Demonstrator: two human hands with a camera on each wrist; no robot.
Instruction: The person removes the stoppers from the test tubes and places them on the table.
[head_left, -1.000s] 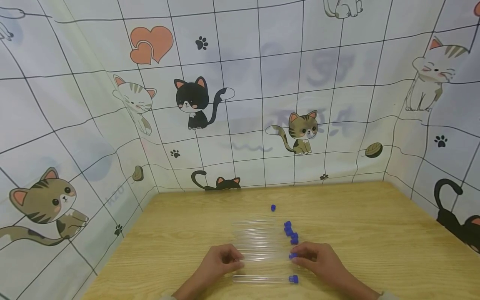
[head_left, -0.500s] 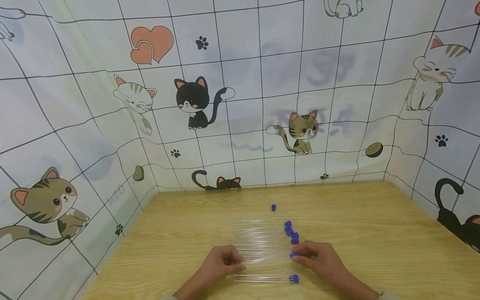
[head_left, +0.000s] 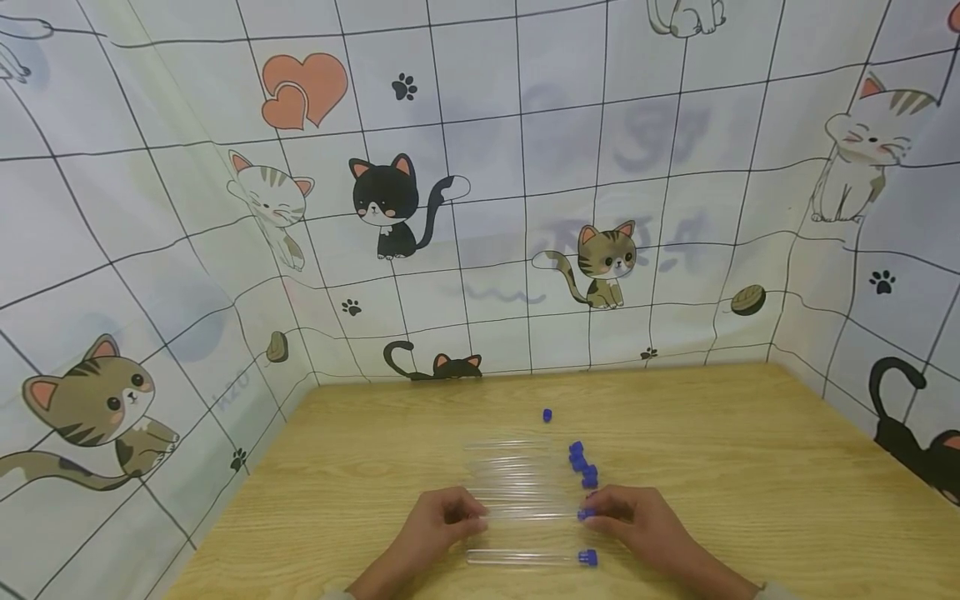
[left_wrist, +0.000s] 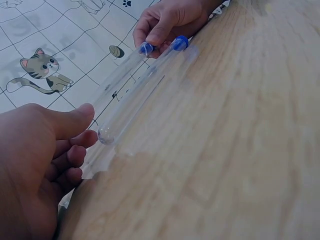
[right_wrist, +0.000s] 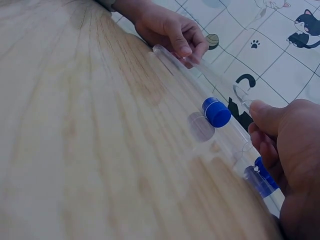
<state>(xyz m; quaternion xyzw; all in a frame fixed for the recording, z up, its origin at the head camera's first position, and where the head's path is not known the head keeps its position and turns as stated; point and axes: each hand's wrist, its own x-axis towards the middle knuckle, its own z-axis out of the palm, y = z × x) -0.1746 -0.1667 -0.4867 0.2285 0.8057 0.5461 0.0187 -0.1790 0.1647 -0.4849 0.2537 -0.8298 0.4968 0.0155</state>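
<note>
My left hand (head_left: 448, 521) pinches the rounded end of a clear test tube (head_left: 528, 517) between thumb and fingertips. At the tube's other end, my right hand (head_left: 637, 518) pinches a small blue cap (head_left: 583, 515), right at the tube's mouth. In the left wrist view the held tube (left_wrist: 117, 75) slants between both hands, its blue cap (left_wrist: 145, 48) under the right fingertips. Closer to the person, a second test tube (head_left: 521, 557) lies on the table with a blue cap (head_left: 588, 557) on its end. My right fingers partly hide the pinched cap.
Several uncapped test tubes (head_left: 513, 473) lie side by side beyond the hands on the wooden table (head_left: 360, 450). Several loose blue caps (head_left: 577, 458) cluster to their right, and a single blue cap (head_left: 547, 415) lies farther back. A cat-print cloth (head_left: 487, 208) encloses the table.
Half a second ago the held tube tilted up toward the right; now it lies level, in line with the cap. The right hand and cap have lowered slightly.
</note>
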